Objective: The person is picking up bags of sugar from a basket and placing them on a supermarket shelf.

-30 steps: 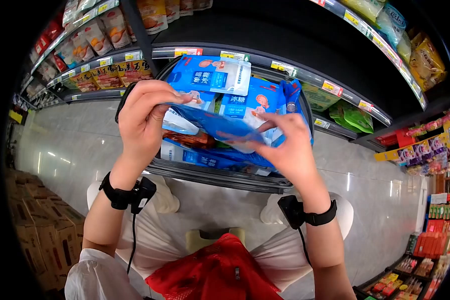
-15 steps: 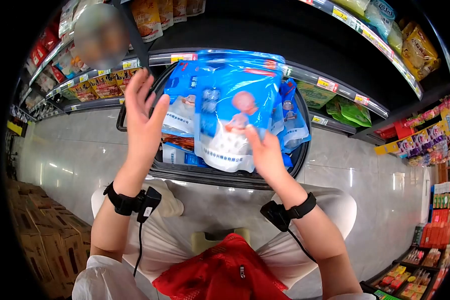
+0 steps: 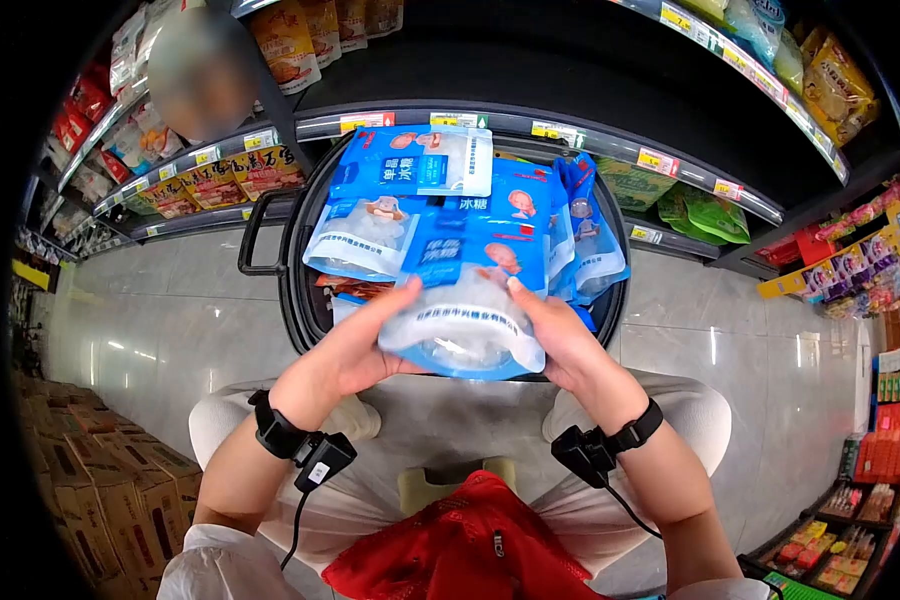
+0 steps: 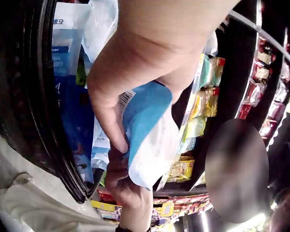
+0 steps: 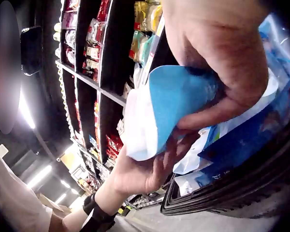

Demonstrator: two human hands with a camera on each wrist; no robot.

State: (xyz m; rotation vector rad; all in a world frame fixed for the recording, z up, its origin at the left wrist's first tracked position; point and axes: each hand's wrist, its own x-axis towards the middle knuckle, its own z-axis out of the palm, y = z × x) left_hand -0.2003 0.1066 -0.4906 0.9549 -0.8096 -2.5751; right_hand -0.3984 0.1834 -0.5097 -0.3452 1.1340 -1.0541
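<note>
Both hands hold a blue and white bag of rock sugar (image 3: 465, 310) by its lower part, near the front rim of a black basket (image 3: 292, 290). My left hand (image 3: 355, 350) grips its left side, thumb on the printed face. At the opposite side my right hand (image 3: 562, 335) grips it, thumb on top. In the left wrist view, left fingers (image 4: 111, 123) curl under the bag's blue bottom. The right wrist view shows the right hand (image 5: 227, 72) wrapped round the bag's end. Behind it, more blue sugar bags (image 3: 410, 165) lie in the basket.
Dark store shelves (image 3: 470, 65) stand behind the basket, with price tags (image 3: 560, 132) along their edge. Yellow bags (image 3: 838, 85) sit at the upper right. Cardboard boxes (image 3: 100, 470) are stacked on the left floor. The basket's handle (image 3: 258, 235) sticks out left.
The left hand was on the bag, let go, and now grips it again. Seen nearly edge-on at first, the bag turned face up in the right hand and has come closer to the body.
</note>
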